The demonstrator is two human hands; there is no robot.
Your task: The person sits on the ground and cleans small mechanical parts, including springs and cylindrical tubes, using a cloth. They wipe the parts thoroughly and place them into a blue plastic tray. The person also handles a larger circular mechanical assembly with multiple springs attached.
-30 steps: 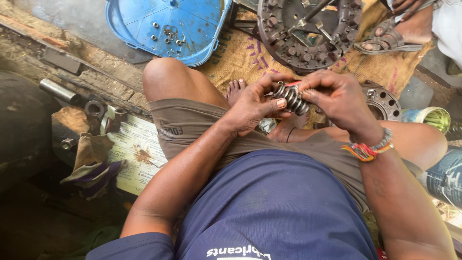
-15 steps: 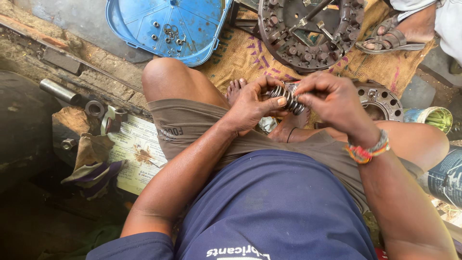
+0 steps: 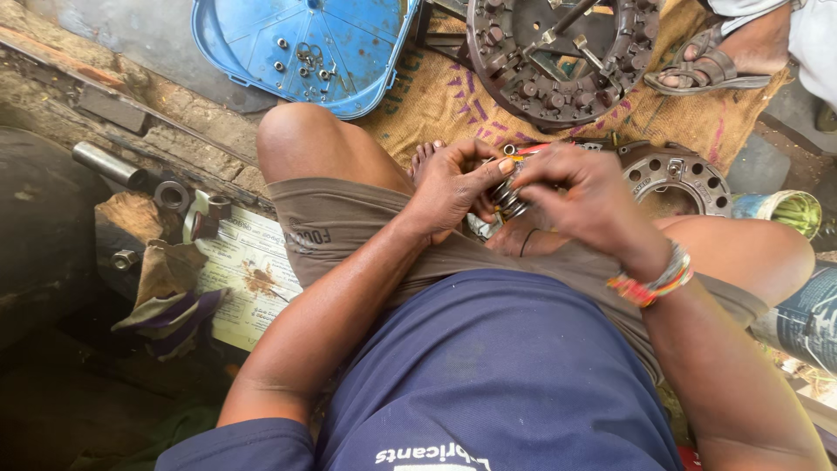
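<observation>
Sitting between the two hands, a small ribbed metal spring (image 3: 508, 197) is held above the lap, just in front of the bent knees. It is pinched from the left by the left hand (image 3: 449, 187), whose thumb is laid along its upper end, and it is gripped from the right by the right hand (image 3: 582, 196), whose curled fingers cover much of it, so only a few coils are seen in the gap. A beaded bracelet (image 3: 654, 281) is worn on the right wrist. Beyond the hands, a round dark metal plate (image 3: 549, 57) is laid on a burlap sack (image 3: 436, 100), and a blue plastic tray (image 3: 305, 48) with small loose bolts is set to its left. A sandalled foot (image 3: 711, 65) of another person is seen at the upper right.
</observation>
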